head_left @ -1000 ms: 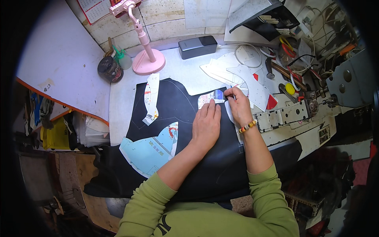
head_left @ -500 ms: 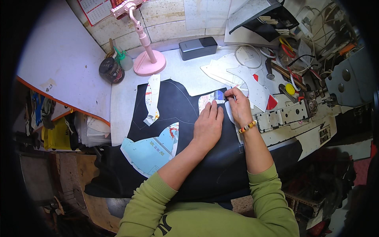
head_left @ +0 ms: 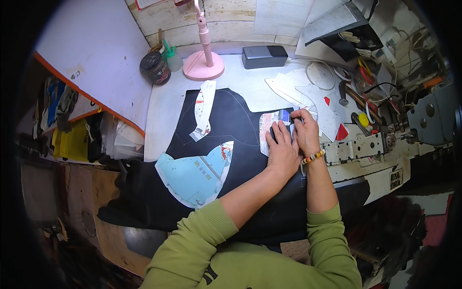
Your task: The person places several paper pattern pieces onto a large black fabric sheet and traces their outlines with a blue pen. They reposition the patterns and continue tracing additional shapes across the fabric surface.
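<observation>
My left hand (head_left: 283,155) lies with its fingers stretched over a curved, printed paper pattern piece (head_left: 265,129), pressing it to a sheet of black material (head_left: 227,115). Just right of it, my right hand (head_left: 308,134) has its fingers pinched together at the pattern's right edge. Whatever sits in that pinch is mostly hidden by the fingers. A light-blue pattern piece (head_left: 195,176) and a narrow white one (head_left: 206,103) rest on the black sheet to the left. Thin pale outlines run across the sheet.
White pattern pieces (head_left: 313,98) lie at the back right, beside a hammer (head_left: 343,94) and other tools. On the right is a sewing machine (head_left: 428,113). A pink stand (head_left: 204,67), a grey box (head_left: 264,57) and a dark jar (head_left: 155,68) stand along the back.
The whole view has shifted, so the table appears farther right. My left hand has moved right across the pattern piece, closer to my right hand. My right hand stays pinched at the pattern's edge.
</observation>
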The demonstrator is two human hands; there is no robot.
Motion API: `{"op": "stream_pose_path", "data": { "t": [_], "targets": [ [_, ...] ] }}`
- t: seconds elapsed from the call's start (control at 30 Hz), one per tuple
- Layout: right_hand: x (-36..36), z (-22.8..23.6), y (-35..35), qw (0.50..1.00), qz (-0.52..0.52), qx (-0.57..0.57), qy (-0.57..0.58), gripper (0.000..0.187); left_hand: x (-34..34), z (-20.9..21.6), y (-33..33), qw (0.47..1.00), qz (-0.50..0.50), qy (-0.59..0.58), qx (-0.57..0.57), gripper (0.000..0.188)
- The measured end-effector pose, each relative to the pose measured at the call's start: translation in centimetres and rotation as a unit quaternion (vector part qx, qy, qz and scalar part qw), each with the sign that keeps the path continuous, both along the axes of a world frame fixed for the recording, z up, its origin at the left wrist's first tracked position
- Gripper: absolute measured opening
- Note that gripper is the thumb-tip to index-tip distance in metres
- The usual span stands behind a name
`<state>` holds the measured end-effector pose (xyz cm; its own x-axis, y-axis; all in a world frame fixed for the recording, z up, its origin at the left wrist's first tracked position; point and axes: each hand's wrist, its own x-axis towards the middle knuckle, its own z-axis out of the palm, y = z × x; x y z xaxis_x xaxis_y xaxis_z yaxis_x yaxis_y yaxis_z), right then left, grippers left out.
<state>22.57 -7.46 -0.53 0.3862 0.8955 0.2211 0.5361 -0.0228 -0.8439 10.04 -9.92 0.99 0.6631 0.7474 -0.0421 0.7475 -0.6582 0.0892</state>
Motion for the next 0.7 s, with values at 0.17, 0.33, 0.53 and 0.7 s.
{"op": "stream_pose_path", "data": {
  "t": [0.17,0.33,0.53,0.7],
  "targets": [
    [0.0,-0.1,-0.1,1.000,-0.004,-0.019,0.005,0.018,-0.2,-0.4,-0.2,1.000,0.001,-0.023,0.001,0.078],
    [0.0,-0.4,-0.1,1.000,0.009,0.018,-0.006,0.021,-0.4,-1.0,-0.2,0.998,0.005,-0.062,0.002,0.078],
    [0.2,-0.6,0.0,0.999,0.015,0.031,-0.013,0.020,-0.8,-1.6,-0.1,0.987,0.000,-0.160,-0.002,0.074],
    [0.0,-0.6,0.0,0.998,0.009,0.027,0.062,0.025,-0.8,-1.7,-0.1,0.981,0.005,-0.192,0.002,0.072]
  ]
}}
